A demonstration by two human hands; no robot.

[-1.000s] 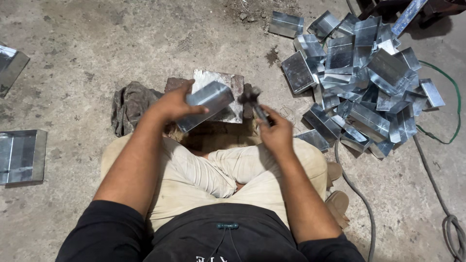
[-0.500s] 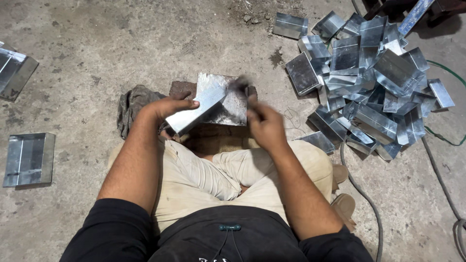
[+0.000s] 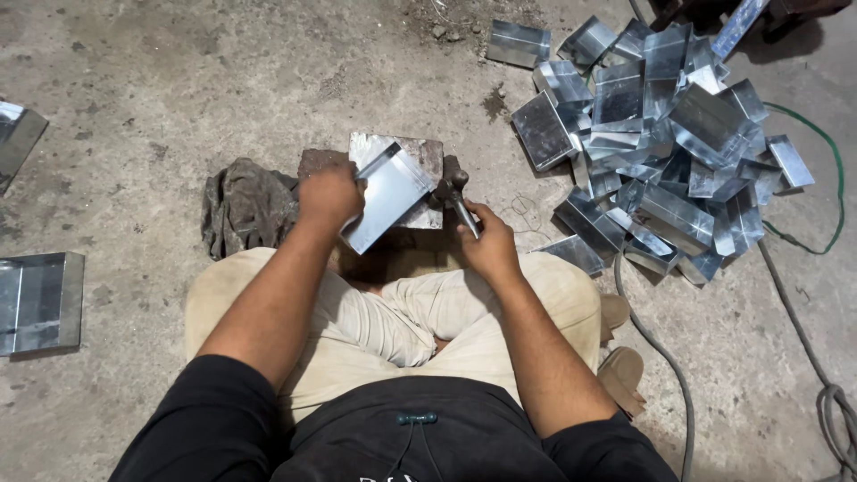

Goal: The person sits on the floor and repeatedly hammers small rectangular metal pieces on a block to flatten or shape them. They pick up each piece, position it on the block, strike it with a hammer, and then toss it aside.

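Folded sheet-metal piece (image 3: 391, 195) and hammer (image 3: 457, 198) over a steel block.

The shiny piece tilts on the block, gripped at its left edge; the hammer's dark head rests beside it, handle held low.

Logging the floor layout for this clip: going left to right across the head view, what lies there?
Folded metal tray at the left edge → crumpled rag → left hand → bent metal sheet → hammer → right hand → pile of metal pieces → green cable.
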